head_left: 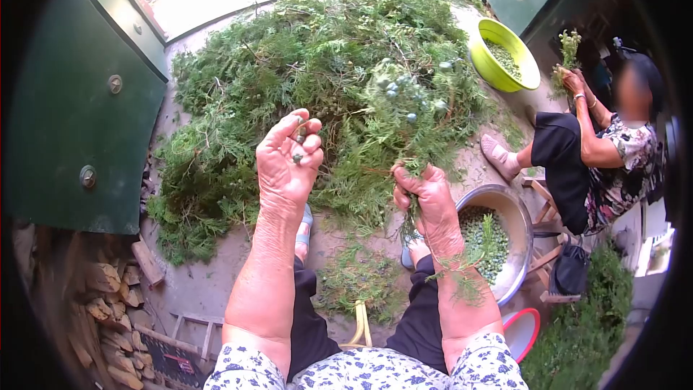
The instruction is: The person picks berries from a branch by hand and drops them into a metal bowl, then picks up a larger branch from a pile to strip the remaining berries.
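Note:
My left hand [287, 162] is turned palm up with its fingers curled round a few small green seed cones [297, 158]. In my right hand [432, 202] I grip the stem of a leafy evergreen branch [404, 108]. Bluish round cones cluster near the branch's far end, and some foliage hangs down past my wrist. A large heap of cut evergreen branches [289, 79] lies in front of both hands. Beside my right forearm stands a metal basin [521, 225] holding many green cones.
A yellow-green basin [479, 65] of cones stands at the far right. On the right sits a co-worker [606, 137] holding a sprig. A red-rimmed bowl [533, 332] is near my right elbow. Split firewood [108, 310] and a green metal door [72, 115] are on the left.

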`<move>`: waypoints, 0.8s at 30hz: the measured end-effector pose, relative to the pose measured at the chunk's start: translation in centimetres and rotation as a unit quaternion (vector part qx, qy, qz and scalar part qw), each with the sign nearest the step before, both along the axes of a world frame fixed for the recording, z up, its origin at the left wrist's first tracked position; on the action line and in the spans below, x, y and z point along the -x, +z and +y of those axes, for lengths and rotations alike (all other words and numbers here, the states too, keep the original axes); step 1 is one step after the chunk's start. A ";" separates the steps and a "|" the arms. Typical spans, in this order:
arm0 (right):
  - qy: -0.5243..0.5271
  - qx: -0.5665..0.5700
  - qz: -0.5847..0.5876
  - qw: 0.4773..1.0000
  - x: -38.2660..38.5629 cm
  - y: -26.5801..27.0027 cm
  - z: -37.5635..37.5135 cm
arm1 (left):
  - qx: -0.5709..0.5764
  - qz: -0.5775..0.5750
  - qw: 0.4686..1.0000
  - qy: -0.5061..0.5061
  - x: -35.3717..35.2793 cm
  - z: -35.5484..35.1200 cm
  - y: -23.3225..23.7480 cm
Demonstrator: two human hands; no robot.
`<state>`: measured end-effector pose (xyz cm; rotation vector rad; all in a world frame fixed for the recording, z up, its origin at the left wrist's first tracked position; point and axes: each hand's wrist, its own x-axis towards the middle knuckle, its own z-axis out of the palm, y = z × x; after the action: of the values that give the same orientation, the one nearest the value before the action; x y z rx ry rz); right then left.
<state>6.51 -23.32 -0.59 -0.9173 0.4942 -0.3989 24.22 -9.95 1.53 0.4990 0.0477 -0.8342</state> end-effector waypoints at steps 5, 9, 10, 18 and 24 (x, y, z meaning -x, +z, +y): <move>0.008 0.036 0.052 0.998 -0.5 -0.2 0.9 | -0.001 -0.065 0.998 -0.025 1.2 -0.6 0.4; 0.002 0.074 0.084 0.994 -0.7 -1.5 1.2 | -0.242 -0.337 0.910 -0.004 2.8 -1.3 2.3; 0.017 0.107 0.082 0.991 -0.8 -0.7 1.5 | -0.264 -0.483 0.832 0.063 2.9 -2.0 1.1; 0.089 0.228 0.121 0.962 -0.6 0.9 2.0 | -0.487 -0.699 0.523 0.037 4.0 -1.9 0.5; 0.113 0.179 0.130 0.969 -0.4 1.8 2.4 | -0.405 -0.717 0.553 0.128 3.4 -2.3 -1.4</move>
<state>6.88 -20.96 1.21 -1.3719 0.5587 -0.1609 20.79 -12.26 0.10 1.9078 -1.0552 0.1796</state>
